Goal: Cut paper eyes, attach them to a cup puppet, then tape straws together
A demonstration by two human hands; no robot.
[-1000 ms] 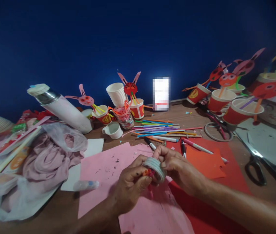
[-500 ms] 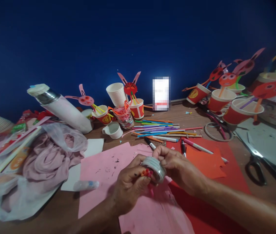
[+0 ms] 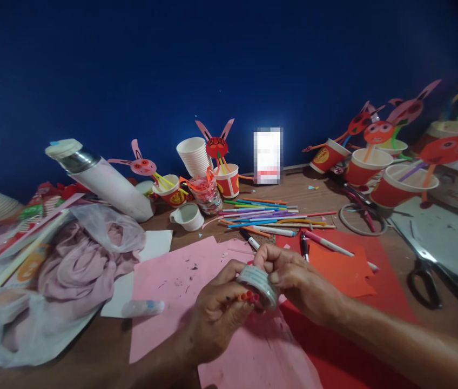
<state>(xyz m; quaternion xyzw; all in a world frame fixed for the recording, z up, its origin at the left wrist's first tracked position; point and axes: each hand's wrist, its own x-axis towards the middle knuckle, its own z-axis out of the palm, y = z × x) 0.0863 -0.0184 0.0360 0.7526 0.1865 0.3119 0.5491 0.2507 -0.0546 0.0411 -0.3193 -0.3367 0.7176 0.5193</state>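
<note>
A roll of clear tape (image 3: 258, 282) is held above the pink paper (image 3: 172, 302). My left hand (image 3: 219, 313) is closed round its near left side and also grips several short red and orange straws (image 3: 248, 296), their open ends showing. From the right, my right hand (image 3: 300, 273) has its thumb and forefinger pinched at the roll's upper edge; whether a tape end is between them I cannot tell. Under and beside that hand lie red paper (image 3: 391, 275) and an orange paper piece (image 3: 336, 270). A marker (image 3: 249, 237) lies just beyond my fingertips.
Colourful straws (image 3: 269, 216) lie in a pile beyond my hands. Black-handled scissors (image 3: 425, 254) rest at right. Red paper cups (image 3: 369, 167) with paper faces stand behind. On the left are a white flask (image 3: 111, 183), a plastic bag with pink cloth (image 3: 75, 265) and a glue stick (image 3: 143, 308).
The tape roll has turned and dropped slightly to the right in my left hand, the straws shifting with it. My right fingers stay pinched at its upper edge.
</note>
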